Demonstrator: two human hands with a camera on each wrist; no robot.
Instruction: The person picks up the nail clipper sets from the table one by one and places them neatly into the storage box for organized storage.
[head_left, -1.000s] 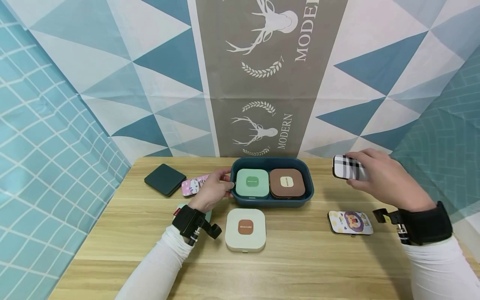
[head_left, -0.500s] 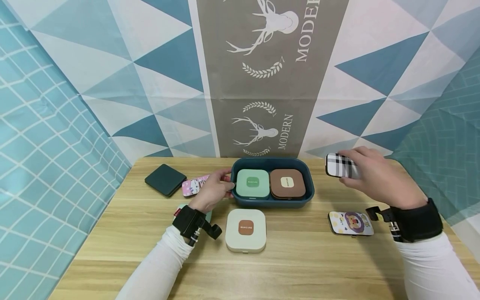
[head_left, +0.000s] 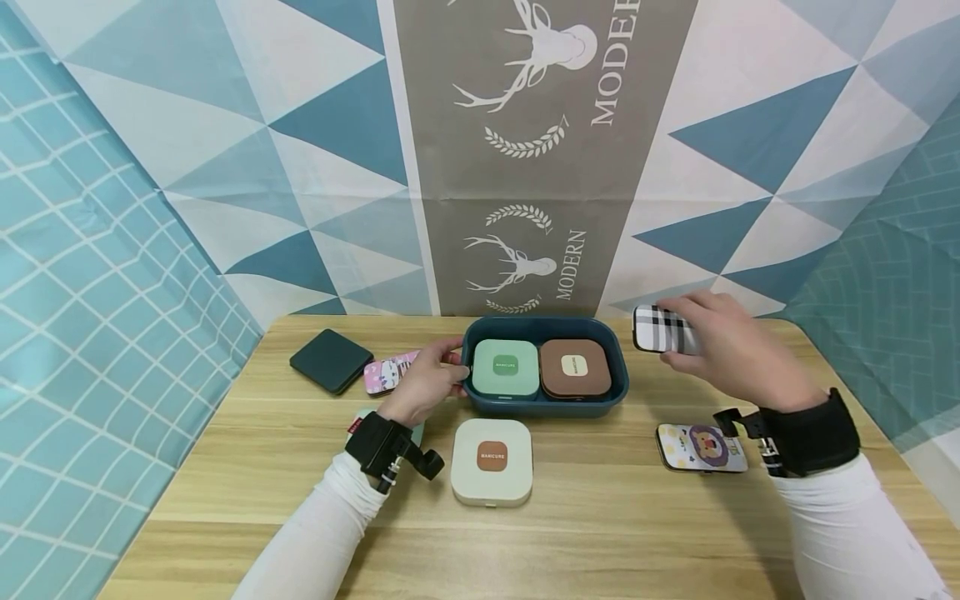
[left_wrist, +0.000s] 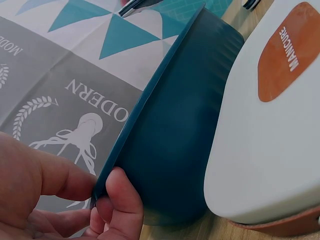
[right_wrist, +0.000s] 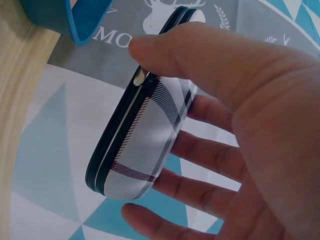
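My left hand pinches the left rim of a dark blue oblong bin, thumb and fingers on either side of its wall in the left wrist view. Two square cases labelled MANICURE, one mint green and one brown, lie side by side in the bin. Just right of the bin, my right hand holds a black-and-white plaid manicure case above the table. The right wrist view shows the plaid case's dark metal edge and small clasp, with the thumb on one side and fingers on the other.
A cream MANICURE case lies in front of the bin. At right is a lion-print case. A dark green case and a pink cartoon case sit at left. Another mint item is mostly hidden under the left wrist.
My right hand has moved left with the plaid case, bringing it close to the bin's right end. The left hand and the bin have stayed in place.
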